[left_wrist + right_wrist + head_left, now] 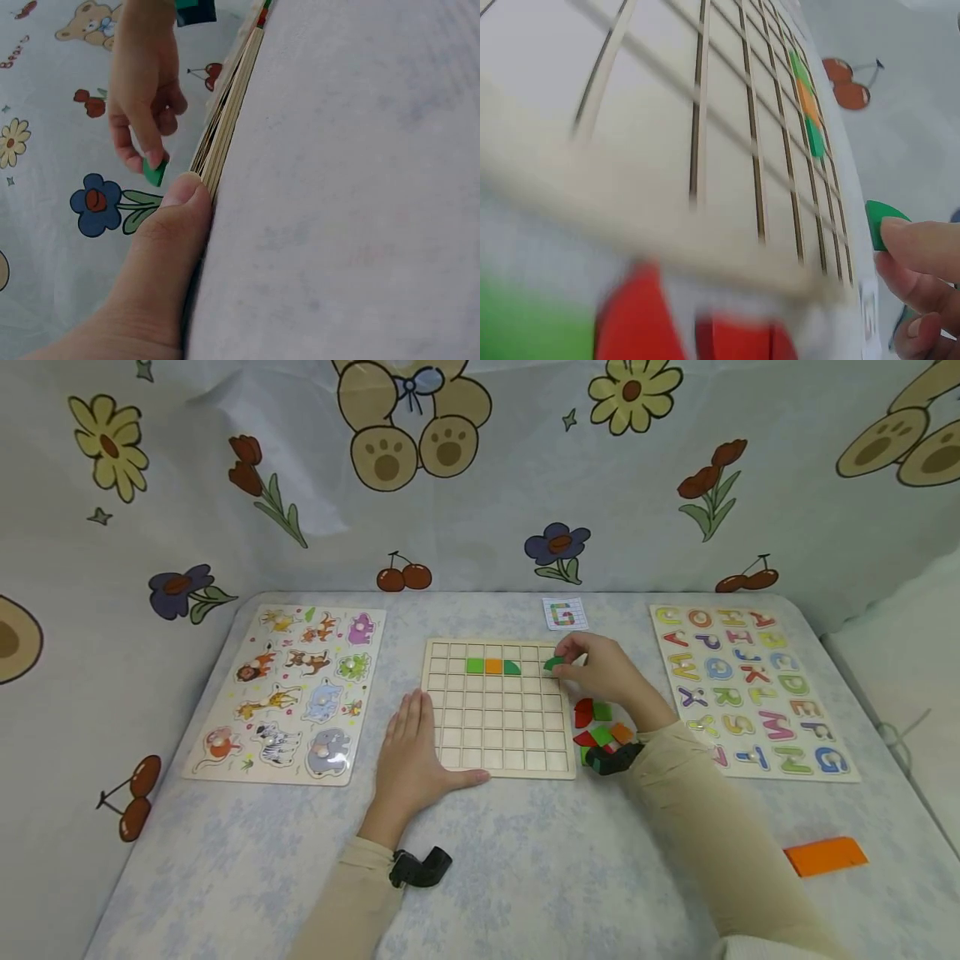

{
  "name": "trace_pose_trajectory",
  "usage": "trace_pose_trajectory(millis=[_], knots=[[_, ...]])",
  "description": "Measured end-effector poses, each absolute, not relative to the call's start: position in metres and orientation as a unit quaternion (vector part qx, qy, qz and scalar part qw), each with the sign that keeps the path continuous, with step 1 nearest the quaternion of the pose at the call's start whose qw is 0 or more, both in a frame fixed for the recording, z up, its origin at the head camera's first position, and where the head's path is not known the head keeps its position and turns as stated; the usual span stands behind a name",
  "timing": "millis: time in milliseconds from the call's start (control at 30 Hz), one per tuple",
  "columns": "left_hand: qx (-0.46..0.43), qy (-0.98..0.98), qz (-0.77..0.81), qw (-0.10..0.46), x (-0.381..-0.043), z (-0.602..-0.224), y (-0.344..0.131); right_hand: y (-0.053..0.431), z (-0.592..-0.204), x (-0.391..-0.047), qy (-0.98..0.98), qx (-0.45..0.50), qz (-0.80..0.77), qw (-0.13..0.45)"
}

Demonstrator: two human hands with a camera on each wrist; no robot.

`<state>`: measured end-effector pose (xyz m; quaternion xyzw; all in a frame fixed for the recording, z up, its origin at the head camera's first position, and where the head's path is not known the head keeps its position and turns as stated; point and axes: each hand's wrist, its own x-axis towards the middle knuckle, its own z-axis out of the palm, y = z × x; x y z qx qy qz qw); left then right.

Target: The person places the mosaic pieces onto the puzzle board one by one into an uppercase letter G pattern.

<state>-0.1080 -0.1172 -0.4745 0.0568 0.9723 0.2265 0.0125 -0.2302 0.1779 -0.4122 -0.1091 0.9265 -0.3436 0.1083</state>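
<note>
Evidently a placing step is in hand: a dark green curved piece [552,664] is pinched between the thumb and fingers of the right hand [603,670], held near the back right corner of the grid board [495,718] and seemingly not seated in any cell. In the second row from the back sit a light green square [475,666], an orange square [492,666] and a dark green quarter-round [511,668], side by side. The next move seems to call for lining up the piece's straight sides with a cell and lowering it flat; which cell, I cannot tell. The left hand [411,752] grips nothing, its straight fingers along the board's left edge and its thumb at the near edge, probably steadying it. Just behind the board lies a pattern card [566,614], likely the guide, too small to read in detail. Loose pieces [602,711] lie beside the board's right edge, partly hidden by the right wrist. Farther out on the worktop [525,860] are an animal puzzle [296,718] at left and a letter puzzle [738,681] at right.
</note>
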Motion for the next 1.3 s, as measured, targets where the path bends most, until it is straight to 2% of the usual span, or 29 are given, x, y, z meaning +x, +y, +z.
trace_pose_trajectory(millis=[400, 600, 1033, 1300], knots=[[0.079, 0.971, 0.223, 0.03, -0.11, -0.473, -0.127, 0.083, -0.424, -0.246, 0.903, -0.15, -0.387, 0.115], [0.078, 0.972, 0.219, 0.028, -0.11, -0.472, -0.127, 0.055, -0.427, -0.246, 0.907, -0.159, -0.372, 0.113], [0.075, 0.972, 0.219, 0.033, -0.11, -0.471, -0.127, 0.042, -0.428, -0.24, 0.942, -0.169, -0.271, 0.104], [0.068, 0.972, 0.223, 0.025, -0.109, -0.473, -0.126, 0.068, -0.413, -0.228, 0.937, -0.194, -0.271, 0.107]])
